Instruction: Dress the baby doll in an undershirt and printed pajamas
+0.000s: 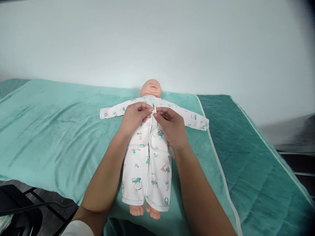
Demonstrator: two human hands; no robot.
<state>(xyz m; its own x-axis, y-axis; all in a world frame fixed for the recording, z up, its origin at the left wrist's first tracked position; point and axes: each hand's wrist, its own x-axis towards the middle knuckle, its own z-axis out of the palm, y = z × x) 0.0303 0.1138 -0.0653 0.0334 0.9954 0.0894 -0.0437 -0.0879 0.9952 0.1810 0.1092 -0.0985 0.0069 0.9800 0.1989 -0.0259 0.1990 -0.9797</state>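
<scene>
A baby doll [151, 88] lies on its back with its arms spread, dressed in a white printed shirt [140, 135] and matching trousers [135, 172]. Its bare feet [136, 210] show below the trouser cuffs. Over the upper chest, my left hand [136, 115] is closed in a pinch on one front edge of the shirt. My right hand [173, 123] pinches the opposite edge, its fingertips close to the left ones. A small button [153, 110] shows between the two sets of fingertips. Below my hands the shirt front hangs apart toward the hem.
Under the doll, a light green blanket [56, 121] covers the bed, with a darker quilted cover [236, 144] on the right. A white wall [157, 39] rises behind. A black object [22, 209] with a cable stands on the floor at lower left.
</scene>
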